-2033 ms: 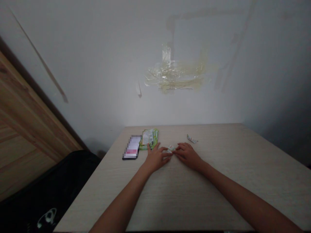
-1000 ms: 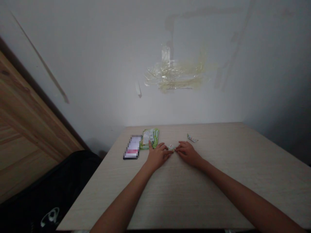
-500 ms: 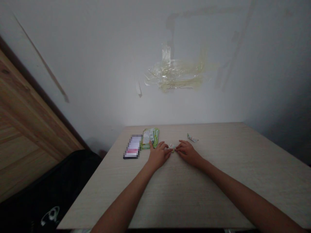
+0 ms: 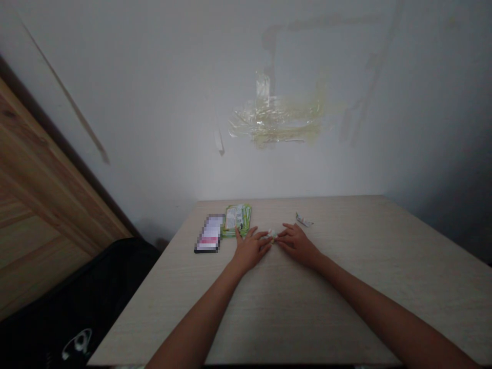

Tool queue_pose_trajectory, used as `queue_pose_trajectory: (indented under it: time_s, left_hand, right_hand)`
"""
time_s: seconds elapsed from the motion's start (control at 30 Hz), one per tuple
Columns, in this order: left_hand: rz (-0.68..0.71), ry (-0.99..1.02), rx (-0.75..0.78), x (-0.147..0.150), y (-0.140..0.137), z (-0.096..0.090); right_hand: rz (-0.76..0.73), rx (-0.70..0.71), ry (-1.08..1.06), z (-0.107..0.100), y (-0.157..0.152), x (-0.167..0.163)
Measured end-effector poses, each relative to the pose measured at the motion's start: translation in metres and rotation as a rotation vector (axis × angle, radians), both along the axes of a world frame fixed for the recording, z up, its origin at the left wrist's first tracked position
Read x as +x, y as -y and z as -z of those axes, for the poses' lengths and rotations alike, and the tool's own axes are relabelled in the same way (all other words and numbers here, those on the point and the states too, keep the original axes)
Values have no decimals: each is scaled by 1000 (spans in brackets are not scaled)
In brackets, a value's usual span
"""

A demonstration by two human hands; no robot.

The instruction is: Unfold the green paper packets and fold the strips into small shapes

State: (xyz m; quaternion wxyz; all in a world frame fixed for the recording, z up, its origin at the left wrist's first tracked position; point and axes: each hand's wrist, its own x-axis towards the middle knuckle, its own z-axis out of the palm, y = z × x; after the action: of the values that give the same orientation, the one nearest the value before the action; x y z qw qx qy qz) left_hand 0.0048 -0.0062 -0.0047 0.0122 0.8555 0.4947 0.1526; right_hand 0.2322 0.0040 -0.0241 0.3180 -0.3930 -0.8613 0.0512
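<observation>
A small crumpled white-and-green piece (image 4: 272,234), apparently a wrapper, lies low over the table between my two hands. My left hand (image 4: 250,250) pinches its left side with thumb and forefinger, while the outer fingers fan out near the green packets (image 4: 237,219). From the other side, my right hand (image 4: 295,243) grips its right end with fingertips drawn together. Most of the piece is covered by fingers, so its exact shape is unclear. Just beyond my right hand rests a narrow folded white-and-green strip (image 4: 304,220).
Left of the stacked packets lies a phone (image 4: 209,233) with a blurred screen. The pale wooden table (image 4: 292,307) meets a wall (image 4: 154,128) marked with old tape (image 4: 277,123). A black bag (image 4: 96,292) and wooden panel (image 4: 46,189) stand at left.
Both hands stay at the white-and-green piece with small finger shifts. Less of the piece shows between the fingertips now. The view has tilted very slightly.
</observation>
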Motion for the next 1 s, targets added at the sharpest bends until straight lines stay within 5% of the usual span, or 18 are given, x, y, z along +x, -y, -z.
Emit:
queue_pose_trajectory:
  time_s: [1.0]
  left_hand:
    - [-145, 46, 87, 12, -9, -5]
  right_hand:
    - [-3, -22, 71, -4, 0, -1]
